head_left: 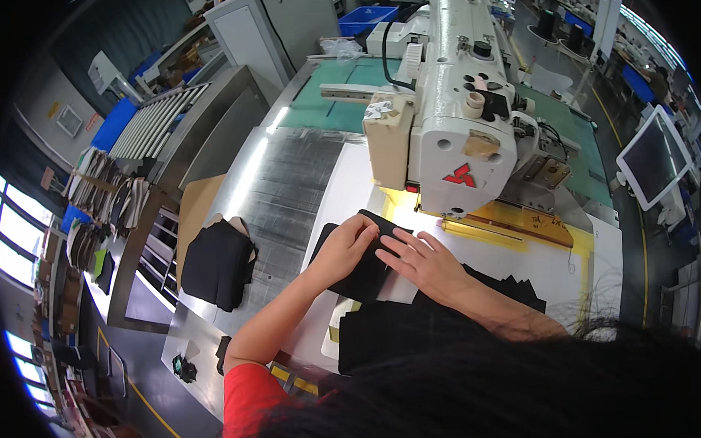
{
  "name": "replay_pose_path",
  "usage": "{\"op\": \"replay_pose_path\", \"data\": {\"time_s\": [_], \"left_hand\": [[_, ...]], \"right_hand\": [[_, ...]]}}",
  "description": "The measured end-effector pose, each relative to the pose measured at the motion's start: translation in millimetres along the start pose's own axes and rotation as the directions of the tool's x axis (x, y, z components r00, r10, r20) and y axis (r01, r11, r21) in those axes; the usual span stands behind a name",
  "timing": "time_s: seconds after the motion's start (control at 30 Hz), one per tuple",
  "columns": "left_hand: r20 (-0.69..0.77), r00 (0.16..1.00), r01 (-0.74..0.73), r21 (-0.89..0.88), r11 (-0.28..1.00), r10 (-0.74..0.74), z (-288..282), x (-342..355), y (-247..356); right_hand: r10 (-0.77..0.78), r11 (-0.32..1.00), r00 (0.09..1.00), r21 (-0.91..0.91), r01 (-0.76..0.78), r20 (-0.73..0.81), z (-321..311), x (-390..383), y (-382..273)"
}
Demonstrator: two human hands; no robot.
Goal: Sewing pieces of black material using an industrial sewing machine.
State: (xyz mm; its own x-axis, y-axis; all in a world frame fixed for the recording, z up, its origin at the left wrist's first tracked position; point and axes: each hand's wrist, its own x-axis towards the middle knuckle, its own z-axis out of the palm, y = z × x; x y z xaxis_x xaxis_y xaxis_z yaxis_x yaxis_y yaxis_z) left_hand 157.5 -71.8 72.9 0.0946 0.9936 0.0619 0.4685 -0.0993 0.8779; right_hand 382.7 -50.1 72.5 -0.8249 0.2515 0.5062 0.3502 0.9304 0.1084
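My left hand [350, 248] pinches the upper part of a black fabric piece [359, 284], its thumb and fingertips pressed together at the cloth. Beside it, my right hand [432, 272] has its fingers apart and stretched out, with the fingertips close to the same piece's right edge. The tiny detail at the fingertips cannot be made out. More black fabric [378, 338] lies in front of me, partly under my right forearm and hair. Just beyond my hands stands the head of a white industrial sewing machine [437, 150], over a yellow-edged work area.
A stack of black fabric pieces [217, 266] sits on the metal tabletop [287, 163] to the left. A small dark object [184, 368] lies near the table's front left. Farther back is a blue bin [367, 19]; at the right stands a monitor [657, 158].
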Motion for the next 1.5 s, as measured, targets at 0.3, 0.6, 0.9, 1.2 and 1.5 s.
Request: {"op": "replay_pose_path", "data": {"time_s": [0.3, 0.6, 0.9, 1.2, 1.5], "left_hand": [[0.486, 0.835, -0.012, 0.482, 0.876, -0.256, -23, 61, 5], [0.319, 0.942, -0.083, 0.517, 0.852, -0.101, -9, 69, 14], [0.048, 0.997, -0.077, 0.48, 0.874, 0.061, -2, 97, -9], [0.431, 0.718, -0.676, 0.245, 0.695, 0.546, 56, 26, 38], [0.523, 0.697, -0.715, 0.458, 0.528, 0.491, 119, 41, 47]], "right_hand": [[-0.116, 0.993, 0.99, 0.018, 0.117, -0.076, 19, -8, 16], [-0.022, 0.999, 0.999, -0.043, 0.021, -0.026, 12, -20, 27], [0.07, 0.99, 0.995, -0.119, -0.078, -0.065, 25, -24, 43], [0.349, 0.872, 0.936, -0.377, -0.311, 0.034, -53, -123, 63], [0.62, 0.773, 0.782, -0.213, -0.598, 0.056, -68, -143, 39]]}}
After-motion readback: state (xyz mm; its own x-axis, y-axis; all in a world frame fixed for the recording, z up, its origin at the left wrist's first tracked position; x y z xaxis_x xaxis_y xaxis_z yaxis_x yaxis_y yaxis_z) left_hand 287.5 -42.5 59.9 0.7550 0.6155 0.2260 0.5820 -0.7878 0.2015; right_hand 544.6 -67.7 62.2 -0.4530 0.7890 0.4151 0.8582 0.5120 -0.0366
